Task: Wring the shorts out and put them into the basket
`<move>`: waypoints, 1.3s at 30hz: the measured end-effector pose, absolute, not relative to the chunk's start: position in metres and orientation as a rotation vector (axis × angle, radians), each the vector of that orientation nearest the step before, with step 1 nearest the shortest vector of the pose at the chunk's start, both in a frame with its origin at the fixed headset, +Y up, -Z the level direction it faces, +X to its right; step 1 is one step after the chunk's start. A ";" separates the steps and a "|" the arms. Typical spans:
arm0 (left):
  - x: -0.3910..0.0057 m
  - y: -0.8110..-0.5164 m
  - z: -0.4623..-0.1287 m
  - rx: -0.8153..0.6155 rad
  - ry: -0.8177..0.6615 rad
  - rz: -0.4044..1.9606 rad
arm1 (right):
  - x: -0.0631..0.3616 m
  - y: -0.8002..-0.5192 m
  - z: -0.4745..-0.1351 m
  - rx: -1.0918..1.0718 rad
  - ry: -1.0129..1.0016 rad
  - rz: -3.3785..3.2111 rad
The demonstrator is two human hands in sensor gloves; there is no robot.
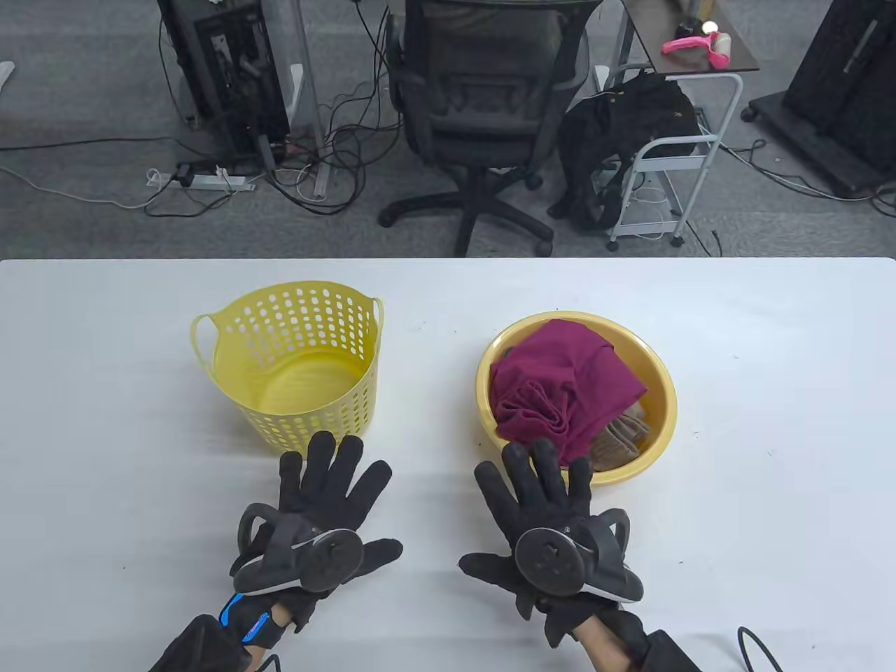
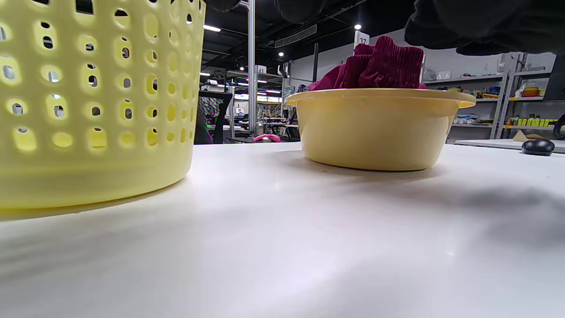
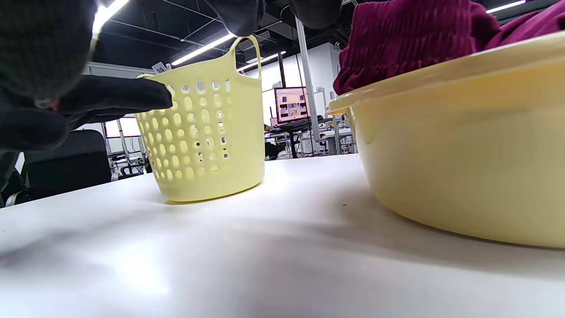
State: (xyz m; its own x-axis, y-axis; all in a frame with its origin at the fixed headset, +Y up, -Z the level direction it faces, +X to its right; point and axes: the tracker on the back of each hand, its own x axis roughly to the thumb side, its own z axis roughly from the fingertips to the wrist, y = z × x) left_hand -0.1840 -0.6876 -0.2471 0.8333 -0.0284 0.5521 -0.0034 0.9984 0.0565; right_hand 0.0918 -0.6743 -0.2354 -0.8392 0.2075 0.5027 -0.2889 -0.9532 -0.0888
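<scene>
My left hand (image 1: 323,505) and right hand (image 1: 544,516) hover flat, fingers spread, holding nothing, near the basket (image 1: 294,364) and the maroon shorts (image 1: 560,392).

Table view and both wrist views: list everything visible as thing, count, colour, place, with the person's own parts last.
table: 1, white, fills the lower part of the table view
basket: 1, pale yellow, perforated with two handles, left half of table, nothing inside
basin: 1, yellow, round, right of the basket
shorts: 1, maroon, bunched in the basin, rising above its rim
tan cloth: 1, brown-beige, in the basin under the shorts; what it is cannot be told
office chair: 1, black, on the floor beyond the table
cart: 1, white frame with dark top, far right, dark fabric draped on it
left hand: 1, black glove, flat, fingers spread, near the basket
right hand: 1, black glove, flat, fingers spread, fingertips at the basin's near rim
</scene>
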 end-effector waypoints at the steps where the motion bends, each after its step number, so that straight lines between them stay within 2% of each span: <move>1: -0.184 -0.688 -0.247 0.055 -0.586 -0.014 | 0.092 -0.674 -0.235 0.733 -0.235 2.777; 24: -0.183 -0.688 -0.247 0.058 -0.604 -0.030 | 0.101 -0.662 -0.238 0.670 -0.301 2.759; 39: -0.185 -0.687 -0.246 0.072 -0.597 -0.025 | 0.121 -0.635 -0.276 0.583 -0.221 2.792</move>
State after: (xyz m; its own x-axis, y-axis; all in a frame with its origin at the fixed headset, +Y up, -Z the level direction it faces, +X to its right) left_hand -0.1847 -0.6871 -0.2464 0.8269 -0.0443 0.5606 0.0029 0.9972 0.0746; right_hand 0.1207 -0.6353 -0.2757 -0.8795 0.2393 0.4114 -0.3010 -0.9492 -0.0914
